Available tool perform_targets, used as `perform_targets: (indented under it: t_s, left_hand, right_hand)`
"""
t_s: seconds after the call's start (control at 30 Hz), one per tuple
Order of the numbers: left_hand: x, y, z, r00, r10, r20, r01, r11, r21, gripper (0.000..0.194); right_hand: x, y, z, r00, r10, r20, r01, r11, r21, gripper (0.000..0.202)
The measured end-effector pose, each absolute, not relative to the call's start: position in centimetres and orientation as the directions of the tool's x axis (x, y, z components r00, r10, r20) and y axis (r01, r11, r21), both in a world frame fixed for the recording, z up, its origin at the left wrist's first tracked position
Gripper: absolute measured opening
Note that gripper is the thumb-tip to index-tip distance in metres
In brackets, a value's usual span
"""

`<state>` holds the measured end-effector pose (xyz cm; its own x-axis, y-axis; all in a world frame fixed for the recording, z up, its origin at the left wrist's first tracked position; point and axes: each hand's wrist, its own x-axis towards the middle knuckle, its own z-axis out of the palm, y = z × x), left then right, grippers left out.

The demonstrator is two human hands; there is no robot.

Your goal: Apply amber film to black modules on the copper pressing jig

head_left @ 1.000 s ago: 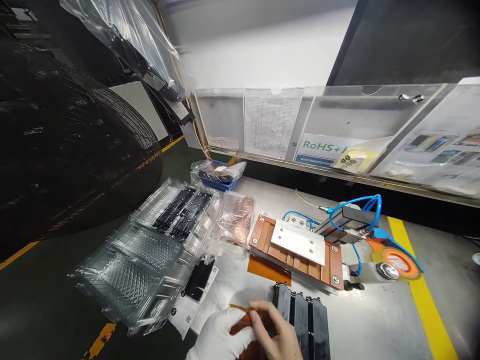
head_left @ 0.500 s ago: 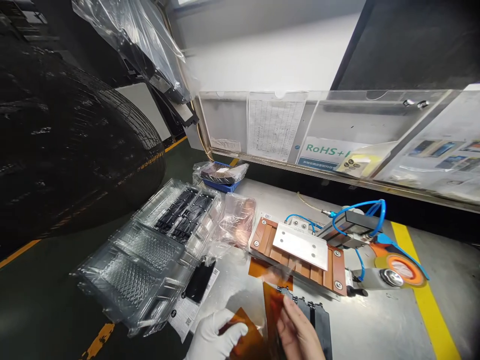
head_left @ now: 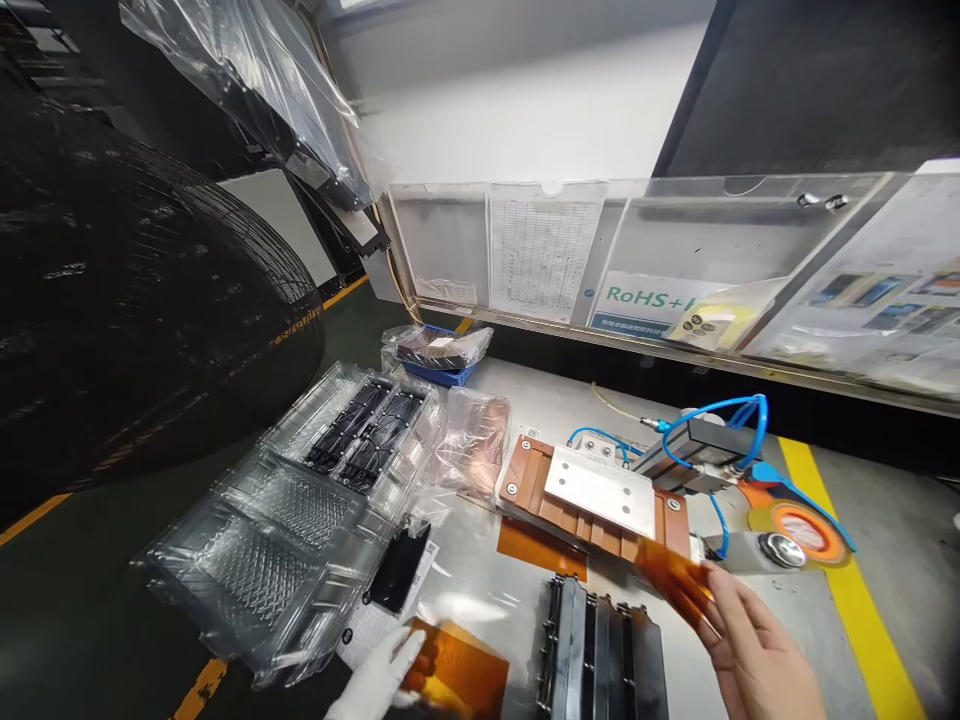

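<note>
- The right hand (head_left: 757,650), bare, pinches one end of a thin amber film strip (head_left: 675,582) between thumb and fingertips; the strip's long axis runs up and to the left from the hand, toward the lower right corner of the copper-coloured fixture (head_left: 592,497) with its metal plate.
- The strip's far end lies over or just in front of that corner; whether it touches the fixture cannot be told from this view.
- The left hand (head_left: 379,680), in a white glove, rests its fingers on the near left edge of an amber film sheet (head_left: 457,672) lying flat on the worktop (head_left: 757,600), pressing rather than pinching, as far as the low angle shows.
- Between the two hands stands a row of black ribbed parts (head_left: 600,650), nearer the right hand than the left.
- Another amber sheet (head_left: 536,548) lies under the fixture's near edge, partly covered by it.
- To the left sit clear plastic trays (head_left: 300,520), well apart from the right hand.
- Both hands are cut off at the bottom of the picture, so palm and wrist stay hidden; the left fingertips are blurred.
</note>
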<state>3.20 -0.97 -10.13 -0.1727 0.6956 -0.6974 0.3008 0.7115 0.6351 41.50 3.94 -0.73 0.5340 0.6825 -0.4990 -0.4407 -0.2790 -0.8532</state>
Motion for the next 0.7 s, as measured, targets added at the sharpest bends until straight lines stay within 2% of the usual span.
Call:
perform_targets:
  t_s: [0.07,0.17,0.2,0.27,0.37,0.43,0.5,0.6,0.63,0.7]
  left_hand:
    - [3.1,0.2,-8.5,-0.171,0.781,-0.601,0.448,0.605,0.658,0.050]
    - [4.6,2.3,-4.4,-0.032,0.933,-0.357,0.740,0.262,0.620,0.033]
    - [5.7,3.0,-2.8,0.037,0.944,-0.329,0.752,0.190,0.631,0.029]
    - [8.5,4.3,0.1,0.197,0.900,-0.389,0.662,0.170,0.730,0.026]
    - [12.8,5.8,3.3,0.425,0.828,-0.365,0.531,0.099,0.842,0.024]
    - [14.7,6.4,4.3,0.506,0.799,-0.324,0.535,0.004,0.845,0.021]
    - [15.8,6.8,4.6,0.530,0.785,-0.320,0.598,-0.078,0.798,0.017]
    - [16.1,7.2,4.1,0.529,0.791,-0.308,0.673,-0.170,0.720,0.018]
    - [16.1,7.4,3.9,0.522,0.800,-0.296,0.671,-0.171,0.722,0.018]
    - [15.9,7.9,3.5,0.464,0.835,-0.296,0.622,-0.069,0.780,0.018]
  right_hand:
    - [41.2,4.0,-0.4,0.505,0.714,-0.486,-0.254,-0.415,-0.874,0.059]
    - [39.7,3.9,0.2,0.254,0.842,-0.475,-0.031,-0.484,-0.875,0.051]
    - [39.0,3.9,0.2,0.144,0.877,-0.458,0.020,-0.466,-0.885,0.047]
    - [37.4,3.8,0.2,-0.041,0.909,-0.414,0.110,-0.408,-0.906,0.041]
    - [35.5,3.6,-0.1,-0.189,0.898,-0.397,0.203,-0.360,-0.911,0.039]
    - [34.8,3.6,-0.2,-0.212,0.891,-0.401,0.222,-0.355,-0.908,0.039]
    - [34.7,3.5,-0.1,-0.224,0.880,-0.419,0.194,-0.381,-0.904,0.039]
    - [35.6,3.4,0.0,-0.314,0.829,-0.463,0.055,-0.471,-0.880,0.042]
    - [36.2,3.3,0.0,-0.337,0.812,-0.476,0.010,-0.502,-0.865,0.045]
    - [37.7,3.0,-0.3,-0.307,0.811,-0.498,-0.042,-0.535,-0.844,0.049]
